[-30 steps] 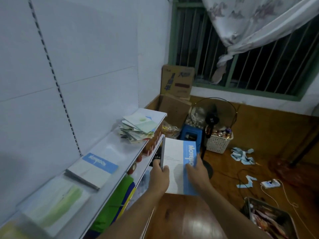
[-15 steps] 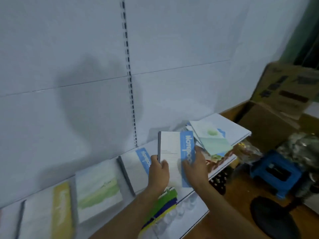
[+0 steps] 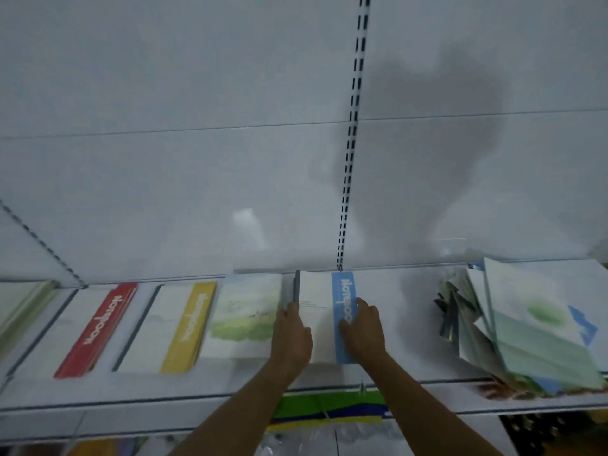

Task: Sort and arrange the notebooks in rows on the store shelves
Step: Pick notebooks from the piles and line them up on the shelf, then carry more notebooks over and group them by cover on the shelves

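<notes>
Blue-banded notebook (image 3: 325,320): both hands setting it flat on the shelf (image 3: 418,327), left hand (image 3: 291,337) curling fingers around its spine edge, right hand (image 3: 363,327) pressing spread fingers on the cover; release and squaring beside the green-cover notebook (image 3: 245,315) likely next.

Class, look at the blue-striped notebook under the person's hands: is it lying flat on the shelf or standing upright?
Lying flat: the blue-striped notebook has its cover facing up on the shelf, in line with the row.
</notes>
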`<state>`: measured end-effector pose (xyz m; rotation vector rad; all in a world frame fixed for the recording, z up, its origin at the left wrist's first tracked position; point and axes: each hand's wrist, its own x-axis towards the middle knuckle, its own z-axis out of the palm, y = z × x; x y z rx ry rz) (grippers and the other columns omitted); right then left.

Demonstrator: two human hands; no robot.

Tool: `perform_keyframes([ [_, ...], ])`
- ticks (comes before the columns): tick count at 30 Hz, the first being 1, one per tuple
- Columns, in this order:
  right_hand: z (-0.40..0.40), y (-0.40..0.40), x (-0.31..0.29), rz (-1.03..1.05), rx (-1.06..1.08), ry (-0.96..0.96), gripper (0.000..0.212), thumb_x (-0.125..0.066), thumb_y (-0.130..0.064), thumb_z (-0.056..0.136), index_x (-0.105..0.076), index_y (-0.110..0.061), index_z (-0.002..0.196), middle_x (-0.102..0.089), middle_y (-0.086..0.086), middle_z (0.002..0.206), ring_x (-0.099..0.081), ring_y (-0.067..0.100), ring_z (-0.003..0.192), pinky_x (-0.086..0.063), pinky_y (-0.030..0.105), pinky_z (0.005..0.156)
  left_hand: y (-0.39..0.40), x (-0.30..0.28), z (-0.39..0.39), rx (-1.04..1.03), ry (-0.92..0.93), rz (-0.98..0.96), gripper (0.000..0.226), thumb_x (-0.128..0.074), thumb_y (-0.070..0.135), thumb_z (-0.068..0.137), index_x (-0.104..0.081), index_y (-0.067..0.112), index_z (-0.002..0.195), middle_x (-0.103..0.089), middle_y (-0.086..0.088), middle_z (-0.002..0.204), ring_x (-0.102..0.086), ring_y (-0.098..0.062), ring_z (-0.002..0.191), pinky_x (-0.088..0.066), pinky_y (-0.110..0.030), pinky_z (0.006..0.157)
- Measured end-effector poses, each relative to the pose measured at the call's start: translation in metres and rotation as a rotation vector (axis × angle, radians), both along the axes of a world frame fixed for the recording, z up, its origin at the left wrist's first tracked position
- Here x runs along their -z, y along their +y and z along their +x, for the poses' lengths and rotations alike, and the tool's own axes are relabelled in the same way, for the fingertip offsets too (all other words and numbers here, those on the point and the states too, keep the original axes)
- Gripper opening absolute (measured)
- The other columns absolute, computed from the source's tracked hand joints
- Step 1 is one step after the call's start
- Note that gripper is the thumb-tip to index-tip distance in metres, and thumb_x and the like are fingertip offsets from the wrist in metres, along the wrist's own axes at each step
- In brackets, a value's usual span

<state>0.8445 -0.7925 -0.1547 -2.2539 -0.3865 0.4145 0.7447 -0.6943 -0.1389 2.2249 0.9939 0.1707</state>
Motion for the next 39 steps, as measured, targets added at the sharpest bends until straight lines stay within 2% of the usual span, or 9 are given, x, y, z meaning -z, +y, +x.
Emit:
perform_keyframes([
  [6, 0.005, 0.013, 0.01, -0.193, -0.029, -0.052, 0.049, -0.055, -0.022, 0.092, -0.036, -0.01, 0.136, -0.042, 0.012, 0.123, -0.05, 0.026, 0.109, -0.048, 0.035, 0.086, 0.003, 0.015, 0.008, 0.064, 0.143, 0.148, 0.045, -0.058, 0.027, 0.093, -0.043, 0.01, 0.131, -0.043, -0.012, 0.13, -0.039, -0.024, 0.123, -0.034, -0.027, 0.1],
  [9, 0.004, 0.015, 0.015, -0.202, -0.007, -0.083, 0.049, -0.053, -0.017, 0.092, -0.036, -0.015, 0.139, -0.039, 0.012, 0.121, -0.051, 0.027, 0.105, -0.05, 0.036, 0.08, 0.003, 0.015, 0.014, 0.103, 0.224, 0.236, 0.037, -0.056, 0.03, 0.094, -0.048, 0.009, 0.124, -0.048, -0.013, 0.126, -0.045, -0.025, 0.118, -0.042, -0.032, 0.095],
  [11, -0.002, 0.015, 0.016, -0.261, -0.044, -0.216, 0.041, -0.054, -0.013, 0.09, -0.049, -0.016, 0.131, -0.045, 0.012, 0.116, -0.052, 0.027, 0.097, -0.049, 0.036, 0.072, 0.005, 0.011, 0.018, 0.127, 0.278, 0.275, 0.039, -0.058, 0.031, 0.093, -0.049, 0.01, 0.124, -0.047, -0.012, 0.127, -0.048, -0.025, 0.116, -0.044, -0.033, 0.092],
  [13, -0.007, 0.015, 0.021, -0.346, -0.106, -0.366, 0.031, -0.069, -0.014, 0.078, -0.066, -0.014, 0.109, -0.056, 0.011, 0.101, -0.056, 0.026, 0.085, -0.047, 0.034, 0.061, 0.009, 0.007, 0.023, 0.146, 0.31, 0.313, 0.042, -0.061, 0.03, 0.091, -0.048, 0.012, 0.126, -0.043, -0.012, 0.132, -0.046, -0.026, 0.12, -0.045, -0.033, 0.092],
  [15, -0.01, 0.014, 0.021, -0.423, -0.148, -0.434, 0.033, -0.079, -0.014, 0.067, -0.07, -0.014, 0.098, -0.06, 0.009, 0.094, -0.058, 0.024, 0.079, -0.048, 0.032, 0.056, 0.011, 0.005, 0.027, 0.161, 0.334, 0.347, 0.043, -0.062, 0.027, 0.089, -0.047, 0.015, 0.128, -0.039, -0.011, 0.138, -0.038, -0.029, 0.128, -0.045, -0.037, 0.094],
  [19, -0.006, 0.015, 0.014, -0.458, -0.248, -0.424, 0.035, -0.057, -0.014, 0.09, -0.055, -0.011, 0.125, -0.052, 0.009, 0.121, -0.053, 0.024, 0.104, -0.048, 0.034, 0.079, 0.014, 0.007, 0.028, 0.246, 0.355, 0.447, 0.038, -0.057, 0.024, 0.092, -0.048, 0.017, 0.128, -0.04, -0.007, 0.139, -0.034, -0.029, 0.132, -0.041, -0.037, 0.099],
  [23, 0.005, 0.015, 0.009, -0.504, -0.297, -0.387, 0.035, -0.042, -0.023, 0.098, -0.048, -0.011, 0.131, -0.047, 0.007, 0.125, -0.05, 0.022, 0.108, -0.046, 0.033, 0.087, 0.02, 0.007, 0.03, 0.343, 0.379, 0.482, 0.031, -0.054, 0.022, 0.093, -0.052, 0.015, 0.124, -0.05, -0.005, 0.129, -0.045, -0.023, 0.12, -0.042, -0.032, 0.094],
  [30, 0.001, 0.019, -0.001, -0.576, -0.313, -0.272, 0.044, -0.044, -0.024, 0.095, -0.039, -0.012, 0.137, -0.041, 0.008, 0.129, -0.045, 0.026, 0.115, -0.043, 0.038, 0.092, 0.033, 0.003, 0.037, 0.414, 0.372, 0.405, 0.031, -0.049, 0.023, 0.092, -0.058, 0.01, 0.119, -0.058, -0.007, 0.123, -0.054, -0.021, 0.114, -0.047, -0.029, 0.09],
  [39, -0.012, 0.007, -0.014, -0.527, -0.349, -0.12, 0.062, -0.062, -0.029, 0.084, -0.037, -0.01, 0.138, -0.04, 0.008, 0.132, -0.047, 0.028, 0.118, -0.045, 0.04, 0.098, 0.023, 0.004, 0.027, 0.399, 0.349, 0.361, 0.031, -0.048, 0.027, 0.087, -0.053, 0.015, 0.116, -0.057, -0.005, 0.118, -0.052, -0.02, 0.112, -0.046, -0.031, 0.087],
])
